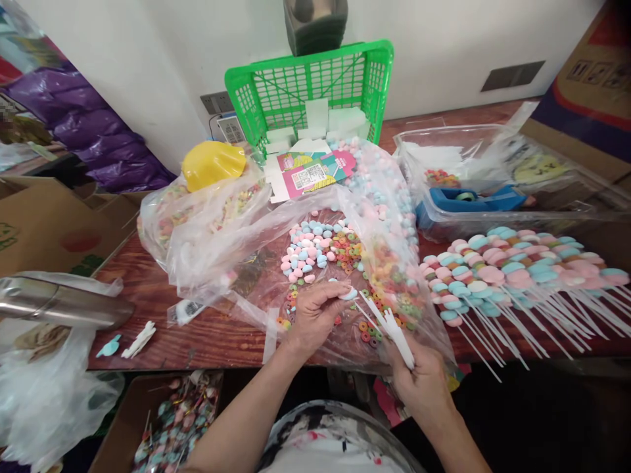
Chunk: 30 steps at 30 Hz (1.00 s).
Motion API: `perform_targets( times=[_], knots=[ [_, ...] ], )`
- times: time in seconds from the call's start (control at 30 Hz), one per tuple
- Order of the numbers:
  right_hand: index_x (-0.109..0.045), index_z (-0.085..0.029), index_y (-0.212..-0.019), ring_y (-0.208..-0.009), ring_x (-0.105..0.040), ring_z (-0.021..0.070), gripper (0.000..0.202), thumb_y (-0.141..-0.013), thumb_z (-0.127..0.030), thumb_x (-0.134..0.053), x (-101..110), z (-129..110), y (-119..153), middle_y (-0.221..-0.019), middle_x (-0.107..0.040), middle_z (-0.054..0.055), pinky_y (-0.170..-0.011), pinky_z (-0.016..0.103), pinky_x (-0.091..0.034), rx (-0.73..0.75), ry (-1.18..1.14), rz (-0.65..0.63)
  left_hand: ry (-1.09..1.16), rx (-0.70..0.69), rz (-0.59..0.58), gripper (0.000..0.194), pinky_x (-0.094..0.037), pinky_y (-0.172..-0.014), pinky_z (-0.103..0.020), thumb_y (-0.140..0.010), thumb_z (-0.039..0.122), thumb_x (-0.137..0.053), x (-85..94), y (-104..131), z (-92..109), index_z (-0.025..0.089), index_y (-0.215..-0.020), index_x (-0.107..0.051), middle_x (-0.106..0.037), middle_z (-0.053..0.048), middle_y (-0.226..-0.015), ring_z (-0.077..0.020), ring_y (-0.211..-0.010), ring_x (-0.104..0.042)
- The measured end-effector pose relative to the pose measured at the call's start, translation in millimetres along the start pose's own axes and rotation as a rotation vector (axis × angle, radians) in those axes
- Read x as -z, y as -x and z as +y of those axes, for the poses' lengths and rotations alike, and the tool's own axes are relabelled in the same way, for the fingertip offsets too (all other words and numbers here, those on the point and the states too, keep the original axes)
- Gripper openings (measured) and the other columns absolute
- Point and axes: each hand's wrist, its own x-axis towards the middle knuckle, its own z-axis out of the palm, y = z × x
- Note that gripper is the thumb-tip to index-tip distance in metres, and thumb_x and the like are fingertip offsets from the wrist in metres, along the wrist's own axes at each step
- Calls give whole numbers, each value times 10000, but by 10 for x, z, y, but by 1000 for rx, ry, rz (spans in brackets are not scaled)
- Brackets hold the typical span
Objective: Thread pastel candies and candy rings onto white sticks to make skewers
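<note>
Between the thumb and fingers of my left hand (315, 316) is a pale blue and white candy (350, 293). A bundle of white sticks (397, 338) is gripped in my right hand (421, 378), and one stick's tip points at that candy. Pink, blue and white candies (306, 249) lie on clear plastic just beyond my left hand. Beside them are small coloured rings (348, 248), with more rings (369, 328) near the sticks. At the right, many finished-looking skewers (513, 272) of pastel candies lie with their white sticks toward me.
A green basket (308, 82) stands at the back. Bags of candy, one under a yellow bowl (213, 165), are at the back left. A clear tub (453, 213) holds a blue tape dispenser (476, 198). A steel flask (59, 303) lies left. Below sits a box of candies (177, 420).
</note>
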Motion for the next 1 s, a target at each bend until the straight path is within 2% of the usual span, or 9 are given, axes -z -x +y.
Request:
perform_targets(
  times=[0.27,0.5,0.6,0.67,0.77,0.83,0.9,0.97,1.0],
  knots=[
    [-716,-149,-979,-553,-634,166,215,-865,-220,-548,-81,-73,66,-671,-690,36,-523,242,-513,-50,-64,80,15,-61,32,137,-554,-868,-364,-747,162,-734,-57,88,-40,241,-857,-757,-762,-51,-939,-193,-914,-705],
    [-711,-173,-900,-437,-504,119,150,-872,-215,-570,-185,-156,90,-556,-562,-8,-419,232,-448,-84,-207,162,160,165,136,165,-547,-902,-371,-741,265,-751,-188,167,-79,238,-904,-751,-756,-45,-968,-188,-923,-697],
    [-707,-170,-928,-427,-491,117,157,-875,-219,-567,-210,-144,102,-548,-558,-9,-407,232,-442,-100,-220,178,115,177,56,176,-551,-891,-377,-749,282,-742,-265,237,-44,234,-917,-753,-754,-58,-979,-199,-921,-697],
    [-710,-168,-931,-413,-484,118,173,-879,-236,-559,-193,-143,74,-527,-557,-11,-396,231,-437,-103,-190,181,105,142,-49,172,-558,-868,-367,-775,280,-716,-328,309,-2,236,-938,-752,-757,-61,-960,-199,-906,-698],
    [-719,-169,-884,-492,-576,156,192,-874,-272,-557,-121,-123,-14,-583,-629,22,-479,263,-507,-82,-139,201,115,69,-236,186,-543,-876,-348,-850,255,-630,-379,349,62,232,-997,-741,-751,-70,-965,-191,-928,-688],
    [-718,-162,-858,-558,-615,177,188,-858,-293,-583,-59,-79,-71,-641,-660,43,-542,289,-534,-107,-130,254,63,53,-302,216,-525,-896,-343,-885,246,-575,-345,246,67,227,-1038,-727,-739,-72,-1012,-190,-968,-674],
    [-703,-145,-859,-511,-581,157,185,-840,-309,-618,-7,-16,-105,-604,-627,27,-499,277,-516,-191,-177,349,-87,43,-293,219,-520,-874,-338,-897,246,-548,-263,16,6,215,-1024,-724,-735,-69,-1007,-191,-948,-670],
    [-676,-130,-866,-432,-510,122,200,-834,-324,-638,20,44,-112,-533,-558,-10,-417,245,-466,-282,-275,416,-350,1,-278,199,-520,-799,-337,-886,220,-544,-178,-286,-117,183,-936,-733,-732,-75,-901,-194,-843,-666],
    [-666,-125,-881,-407,-481,110,210,-842,-329,-631,25,66,-109,-508,-530,-24,-392,234,-445,-300,-310,416,-515,-42,-321,185,-508,-802,-356,-868,194,-552,-148,-435,-191,169,-899,-732,-722,-83,-865,-209,-833,-655]
  ],
)
